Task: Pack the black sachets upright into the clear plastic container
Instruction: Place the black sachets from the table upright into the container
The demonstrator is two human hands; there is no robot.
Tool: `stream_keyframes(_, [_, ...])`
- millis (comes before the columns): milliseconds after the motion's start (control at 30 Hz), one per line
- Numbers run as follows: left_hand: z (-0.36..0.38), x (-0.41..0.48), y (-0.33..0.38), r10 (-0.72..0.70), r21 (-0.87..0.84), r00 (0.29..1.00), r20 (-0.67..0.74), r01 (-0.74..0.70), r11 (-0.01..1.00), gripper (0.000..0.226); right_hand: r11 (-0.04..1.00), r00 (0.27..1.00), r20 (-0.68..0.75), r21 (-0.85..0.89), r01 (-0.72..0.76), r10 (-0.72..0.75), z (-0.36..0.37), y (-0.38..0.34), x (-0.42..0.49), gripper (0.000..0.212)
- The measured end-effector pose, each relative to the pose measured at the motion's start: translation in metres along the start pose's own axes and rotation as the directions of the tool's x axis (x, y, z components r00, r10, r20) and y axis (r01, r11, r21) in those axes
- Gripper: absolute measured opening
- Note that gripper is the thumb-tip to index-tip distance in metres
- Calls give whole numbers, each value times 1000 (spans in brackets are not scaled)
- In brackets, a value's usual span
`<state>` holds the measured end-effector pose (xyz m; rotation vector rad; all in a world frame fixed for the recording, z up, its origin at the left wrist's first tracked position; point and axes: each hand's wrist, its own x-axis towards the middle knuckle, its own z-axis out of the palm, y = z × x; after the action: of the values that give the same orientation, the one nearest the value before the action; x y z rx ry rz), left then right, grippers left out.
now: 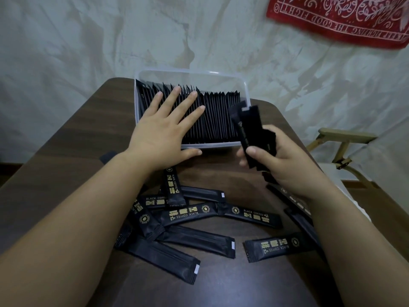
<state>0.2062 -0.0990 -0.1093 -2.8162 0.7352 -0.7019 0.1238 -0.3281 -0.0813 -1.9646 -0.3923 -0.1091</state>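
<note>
The left hand (163,129) lies flat, fingers spread, on upright sachets (221,116) in the container (212,144), which sits at the surface's (77,134) far edge with open room along its far wall. The right hand (285,158) grips a bundle (250,127) just beside its near right corner. Both arms cover some loose sachets (190,212), and the bundle's count is unclear.

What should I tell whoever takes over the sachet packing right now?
Left hand lies flat, fingers straight, on the packed sachets standing in the clear container.
Right hand grips a few held sachets by the container's right end.
Done: one long row packed upright.
Left: the held ones, then the loose sachets lying flat on the table.
</note>
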Motion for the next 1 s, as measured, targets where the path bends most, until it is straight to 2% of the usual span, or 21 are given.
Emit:
stream_keyframes(33, [0,0,0,0,-6,1000,-4,0,1000,90,997,998,-42,74,39,-36,1,-2,5,13])
stream_keyframes(100, [1,0,0,4,-22,1000,-26,-5,1000,89,974,989,-135,205,92,-65,8,-4,13,24])
stream_keyframes(200, [-1,-2,-2,14,-50,999,-51,-17,999,89,931,974,-225,353,91,-10,23,6,17,25])
stream_keyframes(400, [0,-1,-1,12,-46,999,-49,-14,999,87,952,984,-142,302,-57,104,32,35,13,24])
stream_keyframes(533, [1,-1,-1,14,-34,999,-46,-15,999,87,950,990,-80,300,-87,116,33,40,10,28])
stream_keyframes(667, [-1,0,0,12,-40,999,-45,-13,999,86,944,992,-51,316,-93,115,33,40,10,21])
stream_keyframes(867, [-1,-1,0,12,-33,999,-34,-13,999,86,937,981,-176,350,-16,83,22,6,27,16])
stream_keyframes(1000, [2,0,0,10,-9,999,-30,-10,1000,86,950,957,-249,305,-65,146,14,-13,63,6])
